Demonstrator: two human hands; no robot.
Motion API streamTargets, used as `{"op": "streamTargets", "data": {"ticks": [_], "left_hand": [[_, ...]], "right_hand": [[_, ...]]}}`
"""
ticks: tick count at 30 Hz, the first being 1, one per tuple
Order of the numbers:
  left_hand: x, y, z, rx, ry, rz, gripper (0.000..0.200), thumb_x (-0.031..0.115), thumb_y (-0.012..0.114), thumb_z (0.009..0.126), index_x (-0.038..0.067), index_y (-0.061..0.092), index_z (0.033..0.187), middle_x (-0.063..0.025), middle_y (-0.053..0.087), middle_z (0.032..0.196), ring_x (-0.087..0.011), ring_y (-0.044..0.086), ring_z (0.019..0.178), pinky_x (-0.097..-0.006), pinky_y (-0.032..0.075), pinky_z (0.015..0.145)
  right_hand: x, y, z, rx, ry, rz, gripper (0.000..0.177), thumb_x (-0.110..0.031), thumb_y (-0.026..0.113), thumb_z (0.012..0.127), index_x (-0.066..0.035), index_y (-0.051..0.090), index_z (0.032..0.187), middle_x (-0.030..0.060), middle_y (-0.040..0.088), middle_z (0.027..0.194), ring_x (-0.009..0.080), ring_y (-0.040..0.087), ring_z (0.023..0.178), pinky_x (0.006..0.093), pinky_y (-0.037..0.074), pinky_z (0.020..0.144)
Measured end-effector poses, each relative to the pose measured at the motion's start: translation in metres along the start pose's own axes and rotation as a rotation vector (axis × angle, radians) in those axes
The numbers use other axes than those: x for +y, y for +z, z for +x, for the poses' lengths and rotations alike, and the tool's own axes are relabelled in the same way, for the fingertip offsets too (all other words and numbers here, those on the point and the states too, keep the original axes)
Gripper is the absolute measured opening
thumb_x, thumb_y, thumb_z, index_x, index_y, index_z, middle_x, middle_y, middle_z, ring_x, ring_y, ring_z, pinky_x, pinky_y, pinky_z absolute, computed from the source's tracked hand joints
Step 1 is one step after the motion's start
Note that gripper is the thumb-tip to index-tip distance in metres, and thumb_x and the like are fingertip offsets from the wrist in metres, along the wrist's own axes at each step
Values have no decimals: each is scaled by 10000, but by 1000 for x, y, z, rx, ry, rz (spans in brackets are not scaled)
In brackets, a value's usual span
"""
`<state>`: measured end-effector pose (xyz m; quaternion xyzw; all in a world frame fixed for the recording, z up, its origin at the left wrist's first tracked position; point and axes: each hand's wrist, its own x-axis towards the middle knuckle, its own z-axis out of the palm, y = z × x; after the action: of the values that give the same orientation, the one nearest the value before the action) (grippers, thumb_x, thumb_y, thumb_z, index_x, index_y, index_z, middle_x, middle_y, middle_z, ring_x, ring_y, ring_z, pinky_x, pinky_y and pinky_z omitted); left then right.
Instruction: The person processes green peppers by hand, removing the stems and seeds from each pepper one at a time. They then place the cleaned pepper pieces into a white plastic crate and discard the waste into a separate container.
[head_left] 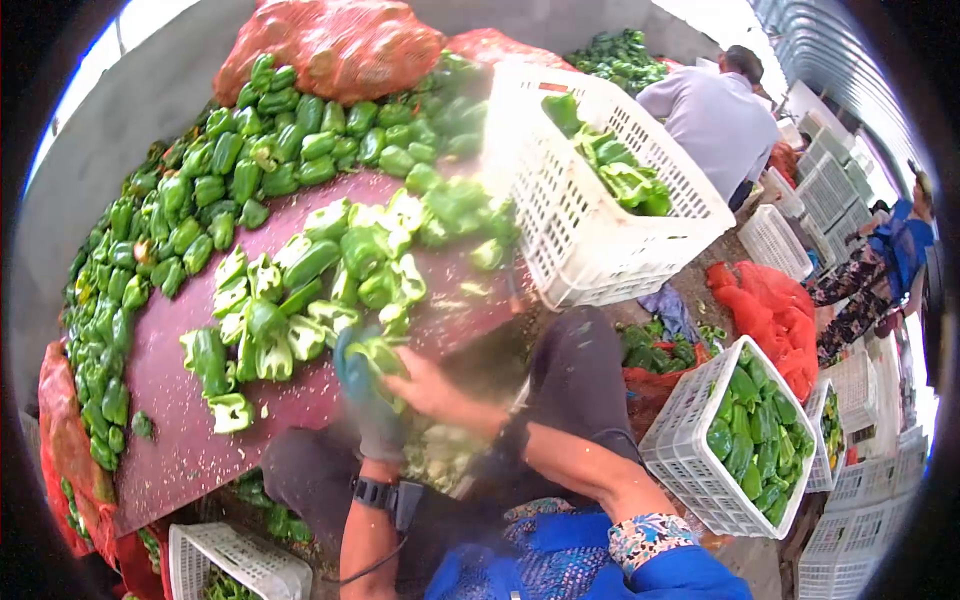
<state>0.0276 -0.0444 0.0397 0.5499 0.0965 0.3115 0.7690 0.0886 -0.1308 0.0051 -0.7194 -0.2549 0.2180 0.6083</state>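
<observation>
A worker in a blue top [570, 560] sits with knees apart at a sorting surface, a dark watch [376, 492] on the left wrist; the left hand [368, 395], in what appears to be a teal-and-grey glove, curls around a green pepper [384, 362], held low over the near edge of the maroon tabletop [165, 425]; the bare right hand [430, 386] reaches in from the other side, its fingers against the same pepper, though motion blur means one cannot tell whether they grip it; pale scraps [440, 455] lie below, between the knees; a white crate [245, 562] stands at lower left, while a crate of whole peppers [692, 462] sits beside the worker at right; just beyond the hands, cut peppers [270, 325] lie heaped among scattered seeds; to their right, a tall white basket [590, 245], tilted in the view, holds more peppers; farther back, a long bank of whole peppers [200, 190] curves around the tabletop, with a red net sack [335, 50] behind it; in the background, a person in a pale shirt [715, 125] sits facing away, near stacked crates [830, 190].
</observation>
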Motion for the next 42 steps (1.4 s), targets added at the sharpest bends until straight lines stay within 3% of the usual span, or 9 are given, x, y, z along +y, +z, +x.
{"op": "streamTargets", "data": {"ticks": [4,9,15,17,19,25,30,37,42], "left_hand": [[-7,12,2,-24,131,-89,615,387,443,1021,33,282,1497,-155,507,1389,-264,515,1258,-406,383,1100],[12,-18,7,8,8,-104,544,369,458,1019,3,424,1421,-177,546,1353,-259,550,1230,-393,415,1083],[22,-28,7,115,-80,-114,542,362,486,992,3,434,1395,-176,577,1301,-262,579,1180,-386,450,1049],[19,-26,10,146,-86,-129,550,365,500,984,6,433,1394,-184,578,1293,-255,590,1159,-371,465,1024],[19,-26,10,120,-101,-99,545,367,500,985,6,439,1390,-178,586,1281,-245,599,1137,-361,472,1007],[1,-24,11,70,-143,75,486,342,464,1015,7,468,1367,-152,616,1230,-210,617,1075,-330,485,972],[-9,-22,17,34,-187,230,452,313,476,1032,-8,489,1351,-147,619,1218,-203,614,1088,-326,494,961],[-26,-18,21,-107,-43,344,454,290,513,1020,-8,479,1361,-136,620,1224,-199,619,1080,-333,502,964],[-18,5,21,-32,-402,-269,479,231,562,985,1,445,1388,-109,605,1234,-208,598,1107,-342,496,965]], "right_hand": [[-68,-47,-23,129,30,-112,428,-176,671,862,-15,555,1241,182,672,1080,263,657,988,377,520,862],[-141,-191,-6,637,-479,-307,464,-191,672,875,3,554,1280,223,653,1068,285,644,1008,392,508,871],[-160,-328,39,1136,-597,-1403,373,-206,642,877,-25,572,1195,222,659,998,409,640,920,458,490,836],[-145,-287,48,955,-742,-1191,283,-202,615,874,-67,617,1123,188,679,930,392,655,837,476,487,817],[-117,-233,52,583,-256,-1112,168,-187,578,875,-125,669,1001,152,688,913,299,674,847,475,507,749],[18,-190,110,359,-32,-1140,299,-204,607,833,-97,540,1104,280,597,962,475,629,832,572,498,736],[57,-200,132,361,-108,-1125,400,-225,672,795,-116,517,1147,308,561,1044,507,614,826,585,492,724],[21,-184,119,189,-91,-851,365,-211,714,739,-73,585,1051,151,657,822,295,659,773,415,521,690],[-37,-98,56,-80,-474,-602,340,-98,733,704,-70,592,1012,90,599,737,213,586,602,338,485,604]]}}
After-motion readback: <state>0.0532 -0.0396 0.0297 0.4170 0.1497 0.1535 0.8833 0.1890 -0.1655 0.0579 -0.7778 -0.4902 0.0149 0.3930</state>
